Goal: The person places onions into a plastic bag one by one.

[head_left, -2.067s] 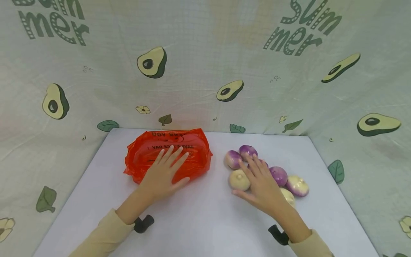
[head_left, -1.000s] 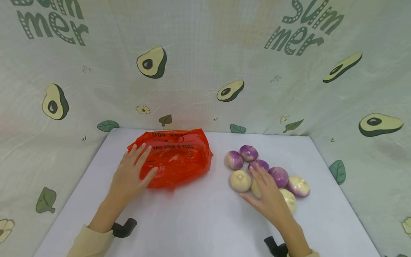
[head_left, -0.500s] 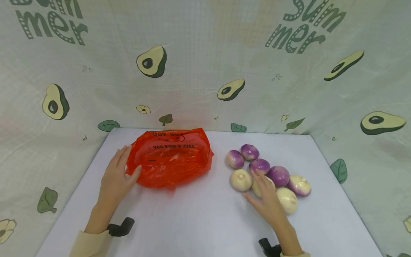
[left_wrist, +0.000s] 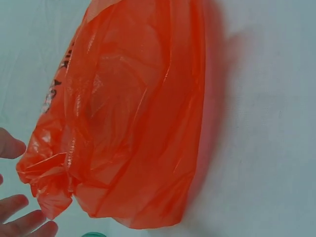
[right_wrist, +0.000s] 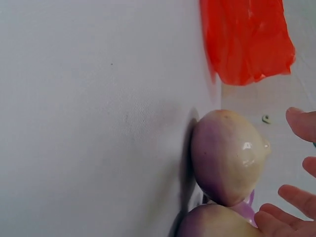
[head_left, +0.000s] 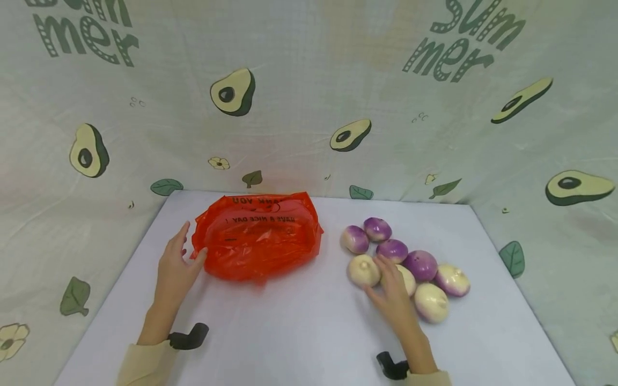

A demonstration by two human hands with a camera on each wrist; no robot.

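Observation:
On the left of the table lies a puffed red plastic bag (head_left: 260, 241) with dark mirrored print. My left hand (head_left: 176, 273) is at its left end, thumb and fingers apart. In the left wrist view, the fingertips (left_wrist: 29, 219) reach beside the bag's bunched corner (left_wrist: 52, 190) without closing on it. My right hand (head_left: 393, 297) hovers over several purple-and-white turnips, fingers spread. It is nearest the pale front turnip (head_left: 363, 269) and partly covers another turnip (head_left: 405, 279). In the right wrist view, its fingers stand off from the closest turnip (right_wrist: 227, 155).
Purple turnips (head_left: 421, 265) sit close together at the right, with a pale one (head_left: 431, 303) at the front. The white table (head_left: 289, 332) ends at a hanging cloth (head_left: 289, 96) printed with avocados. Black straps with cameras (head_left: 190, 336) sit at both wrists.
My left hand has moved left off the bag's top to its left end. The right hand has drawn back slightly toward the front and left, uncovering more turnips. Bag and turnips stay in place.

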